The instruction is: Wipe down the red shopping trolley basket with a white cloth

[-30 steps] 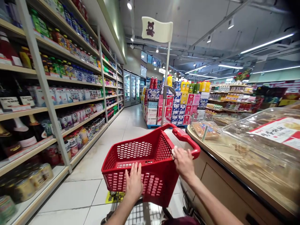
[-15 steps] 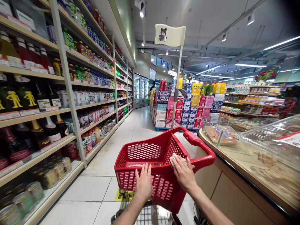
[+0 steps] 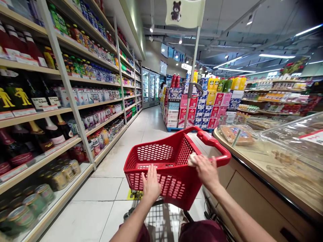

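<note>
A red plastic shopping cart [image 3: 156,153] stands side-on in front of me, its perforated basket holding nothing that I can see. Flat against the near side of its rim lies my left hand [image 3: 151,188], fingers stretched out. My right hand [image 3: 207,172] presses a crumpled white cloth [image 3: 192,159] onto the rim at the handle end. Part of the cloth is hidden under the palm. The red handle [image 3: 214,146] rises just beyond that hand. From the cart a pole [image 3: 193,67] goes up to a cream flag [image 3: 184,12] with a bear on it.
Drink shelves [image 3: 63,111] run along the left. On the right is a display counter [image 3: 252,158] with clear covers. Stacked drink cartons [image 3: 191,114] stand beyond the cart, with glass-door fridges [image 3: 150,85] at the far end. A yellow floor sign [image 3: 135,195] lies under the cart.
My right hand has slid the cloth right along the rim, toward the handle. The left hand stays on the near side. My view has tipped down, bringing my knees into sight.
</note>
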A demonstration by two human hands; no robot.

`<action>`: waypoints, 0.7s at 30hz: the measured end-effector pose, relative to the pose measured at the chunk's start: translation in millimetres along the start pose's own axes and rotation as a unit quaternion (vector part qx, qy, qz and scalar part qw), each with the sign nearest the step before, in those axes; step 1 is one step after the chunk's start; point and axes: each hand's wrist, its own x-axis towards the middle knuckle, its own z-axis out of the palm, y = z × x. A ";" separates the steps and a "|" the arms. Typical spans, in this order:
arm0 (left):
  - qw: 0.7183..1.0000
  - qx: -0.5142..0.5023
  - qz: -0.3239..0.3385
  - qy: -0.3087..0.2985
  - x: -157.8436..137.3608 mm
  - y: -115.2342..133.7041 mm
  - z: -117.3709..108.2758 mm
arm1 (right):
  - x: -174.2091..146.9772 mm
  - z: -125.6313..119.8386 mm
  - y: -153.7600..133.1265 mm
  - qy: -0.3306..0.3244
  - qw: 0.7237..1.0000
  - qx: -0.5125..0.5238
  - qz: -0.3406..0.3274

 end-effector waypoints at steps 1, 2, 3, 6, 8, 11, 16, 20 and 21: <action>1.000 0.000 -0.003 0.003 -0.1 -2.7 2.2 | -0.4 -1.6 7.8 0.014 1.000 -0.012 0.024; 1.000 0.001 -0.001 0.005 -0.2 -4.9 4.4 | -0.6 -1.9 11.5 0.022 0.999 -0.020 0.040; 1.000 0.000 0.004 0.007 -0.5 -6.6 6.1 | -0.4 -0.6 9.2 0.024 0.999 -0.020 0.043; 1.000 -0.016 -0.005 0.012 -0.9 -6.6 4.9 | 3.6 10.6 -30.1 -0.009 1.000 0.029 -0.002; 0.999 -0.045 -0.001 0.025 1.1 -0.2 -2.8 | 9.5 17.8 -63.5 -0.036 0.997 0.069 -0.013; 0.990 -0.126 0.045 0.053 11.1 24.2 -19.4 | 18.4 19.1 -83.1 -0.061 0.992 0.114 -0.008; 0.967 -0.228 0.113 0.021 38.7 92.0 -25.3 | 16.9 6.7 -46.3 -0.001 0.988 0.157 0.016; 0.965 -0.200 0.134 0.102 53.9 101.1 -3.7 | 9.3 3.9 -29.2 0.014 0.993 0.115 0.033; 0.963 -0.186 0.154 0.121 55.5 87.0 3.0 | 7.8 4.4 -28.2 0.009 0.994 0.109 0.028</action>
